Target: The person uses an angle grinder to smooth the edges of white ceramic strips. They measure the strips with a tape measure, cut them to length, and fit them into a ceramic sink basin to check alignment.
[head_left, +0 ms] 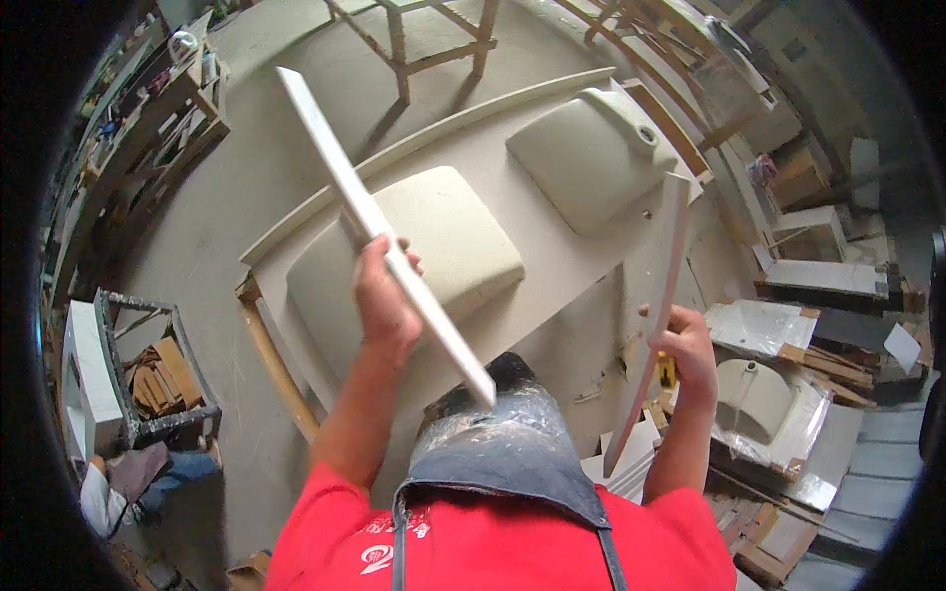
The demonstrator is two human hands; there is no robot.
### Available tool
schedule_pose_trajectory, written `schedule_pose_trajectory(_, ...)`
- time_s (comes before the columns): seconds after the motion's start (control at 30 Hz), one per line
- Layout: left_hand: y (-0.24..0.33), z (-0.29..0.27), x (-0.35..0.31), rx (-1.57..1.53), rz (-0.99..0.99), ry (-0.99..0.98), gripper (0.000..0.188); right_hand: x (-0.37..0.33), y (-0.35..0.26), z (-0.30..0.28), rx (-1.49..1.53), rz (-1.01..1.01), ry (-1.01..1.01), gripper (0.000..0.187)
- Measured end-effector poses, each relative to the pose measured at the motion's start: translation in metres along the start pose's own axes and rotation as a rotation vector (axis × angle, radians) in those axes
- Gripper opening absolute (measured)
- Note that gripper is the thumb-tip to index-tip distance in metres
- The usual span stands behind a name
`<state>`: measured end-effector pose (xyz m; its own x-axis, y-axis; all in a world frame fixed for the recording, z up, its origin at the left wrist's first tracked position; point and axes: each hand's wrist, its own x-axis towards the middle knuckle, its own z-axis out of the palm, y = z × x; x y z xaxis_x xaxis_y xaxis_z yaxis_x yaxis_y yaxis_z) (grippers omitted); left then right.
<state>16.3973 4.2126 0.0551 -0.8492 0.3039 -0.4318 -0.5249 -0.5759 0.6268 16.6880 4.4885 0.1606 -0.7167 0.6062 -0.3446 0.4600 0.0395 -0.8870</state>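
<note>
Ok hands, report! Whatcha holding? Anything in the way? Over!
Left hand: grip closed on long white strip. Right hand: grip closed on thin pale strip, small yellow object beside it. Slab with two overturned basins below; nothing seen blocking the strips.

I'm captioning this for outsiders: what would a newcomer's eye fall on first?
Probably the long, straight white strip slanting left of centre, gripped in the left hand, then the long pinkish-white strip in the right hand, right of centre. Beyond them, a rounded off-white basin-like form near the centre and a similar one farther right bulge from a pale, flat slab.
</note>
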Motion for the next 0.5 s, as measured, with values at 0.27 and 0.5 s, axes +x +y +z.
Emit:
schedule_pose_trajectory(0.27,-0.150,0.117,0.045,0.351,0.078,0.100,0.064,-0.050,0.052,-0.077,0.135,0.105,0.227,0.048)
schedule_pose_trajectory(0.5,-0.250,0.125,0.166,0.709,0.287,0.331,0.065,0.011,0.089,-0.141,0.204,0.201,0.109,0.046)
